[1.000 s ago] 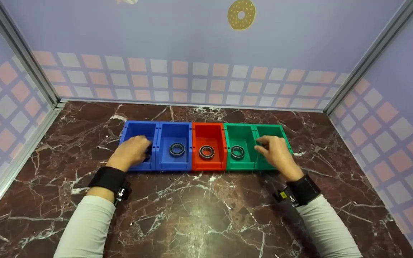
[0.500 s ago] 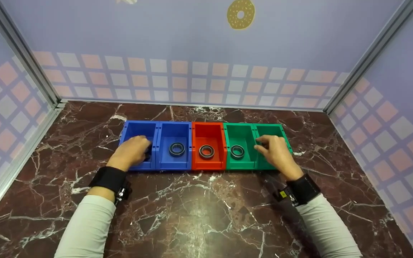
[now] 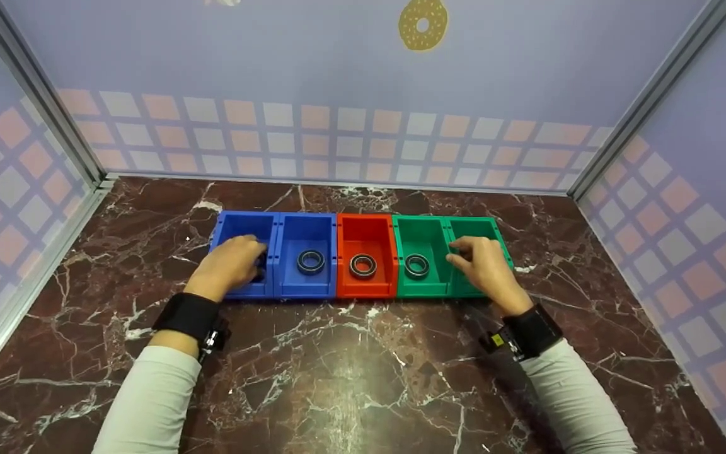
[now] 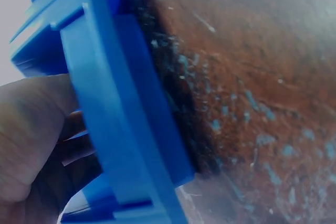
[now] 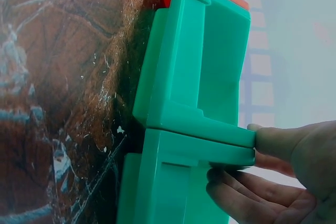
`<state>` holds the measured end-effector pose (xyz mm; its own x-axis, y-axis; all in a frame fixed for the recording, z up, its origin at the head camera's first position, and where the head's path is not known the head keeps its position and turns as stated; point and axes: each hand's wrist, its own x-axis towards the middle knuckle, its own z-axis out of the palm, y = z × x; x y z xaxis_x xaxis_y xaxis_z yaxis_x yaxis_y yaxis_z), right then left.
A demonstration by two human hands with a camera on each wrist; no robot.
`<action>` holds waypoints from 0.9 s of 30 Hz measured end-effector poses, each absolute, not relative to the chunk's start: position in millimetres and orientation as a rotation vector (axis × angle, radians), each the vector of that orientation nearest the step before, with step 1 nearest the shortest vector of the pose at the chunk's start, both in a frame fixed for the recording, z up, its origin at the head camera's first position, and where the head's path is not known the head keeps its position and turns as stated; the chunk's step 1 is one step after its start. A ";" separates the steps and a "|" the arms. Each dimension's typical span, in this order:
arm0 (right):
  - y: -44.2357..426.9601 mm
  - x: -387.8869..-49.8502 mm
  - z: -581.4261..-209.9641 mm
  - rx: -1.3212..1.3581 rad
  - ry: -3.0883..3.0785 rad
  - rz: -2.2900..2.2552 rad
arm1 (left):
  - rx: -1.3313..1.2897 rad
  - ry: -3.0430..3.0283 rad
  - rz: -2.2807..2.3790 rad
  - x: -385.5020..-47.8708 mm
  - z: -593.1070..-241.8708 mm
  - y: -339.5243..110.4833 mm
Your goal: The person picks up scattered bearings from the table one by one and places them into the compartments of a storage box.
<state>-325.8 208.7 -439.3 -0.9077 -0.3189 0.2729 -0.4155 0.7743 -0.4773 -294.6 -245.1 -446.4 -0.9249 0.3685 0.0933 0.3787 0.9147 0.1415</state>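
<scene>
Five is avoided here: several open bins stand joined in a row in the head view. My left hand (image 3: 229,266) reaches into the leftmost blue bin (image 3: 246,222), fingers bent. A dark thing (image 3: 261,268) shows beside its fingertips, mostly hidden; whether the hand grips it I cannot tell. My right hand (image 3: 484,263) pinches the wall between the two green bins, the thumb (image 5: 270,139) on one side and fingers (image 5: 247,195) on the other. A ring bearing lies in the second blue bin (image 3: 306,234), the red bin (image 3: 366,228) and the left green bin (image 3: 421,230).
The row stands on a dark red marbled tabletop (image 3: 338,372). Behind it rises a lilac wall (image 3: 338,75) with printed squares, and metal-framed side panels flank the table.
</scene>
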 end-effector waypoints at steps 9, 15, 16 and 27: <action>211.9 -326.8 -440.6 0.563 -2.817 0.815 | -0.547 -2.904 -0.270 -281.2 -434.1 -246.1; 214.1 -327.0 -429.8 0.584 -2.916 0.741 | -0.459 -2.796 -0.350 -276.8 -426.5 -242.8; 213.8 -327.0 -427.2 0.584 -2.926 0.719 | -0.448 -2.774 -0.370 -276.4 -425.2 -241.2; 193.8 -320.2 -403.2 0.636 -2.936 0.584 | -0.333 -2.668 -0.401 -269.5 -411.8 -207.9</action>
